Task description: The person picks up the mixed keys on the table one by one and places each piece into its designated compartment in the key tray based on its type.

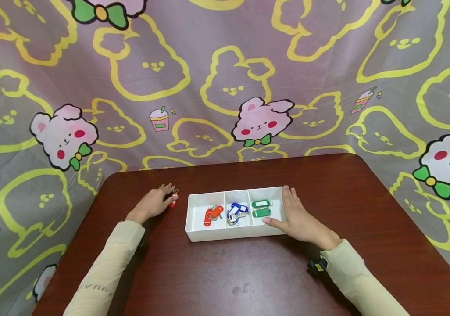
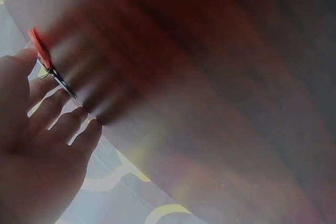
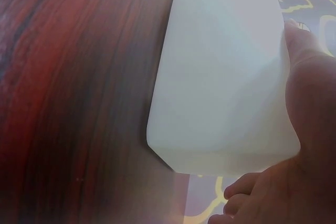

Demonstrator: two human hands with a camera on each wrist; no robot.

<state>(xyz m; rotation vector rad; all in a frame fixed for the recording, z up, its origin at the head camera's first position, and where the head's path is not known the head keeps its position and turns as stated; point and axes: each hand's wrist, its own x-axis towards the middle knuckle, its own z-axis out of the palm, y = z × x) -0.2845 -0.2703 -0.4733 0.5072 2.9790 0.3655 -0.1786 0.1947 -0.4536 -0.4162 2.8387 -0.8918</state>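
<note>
My left hand (image 1: 153,202) lies low at the table's left, fingers spread and loosely extended. Its thumb touches a red key tag (image 1: 174,199) with a metal ring and key. In the left wrist view that tag (image 2: 41,48) is at the thumb tip, its key pointing toward the other fingers. My right hand (image 1: 301,221) rests against the right end of a white divided tray (image 1: 209,235), fingers straight along the end wall and thumb over the front rim. In the right wrist view, the tray's outer wall (image 3: 215,77) fills the middle, with the thumb along its rim.
In the tray, red key tags (image 1: 213,215) lie in the left compartment, blue key tags (image 1: 236,210) with keys in the middle, and green key tags (image 1: 262,212) in the right. A patterned curtain (image 1: 209,87) hangs behind the brown table (image 1: 225,276).
</note>
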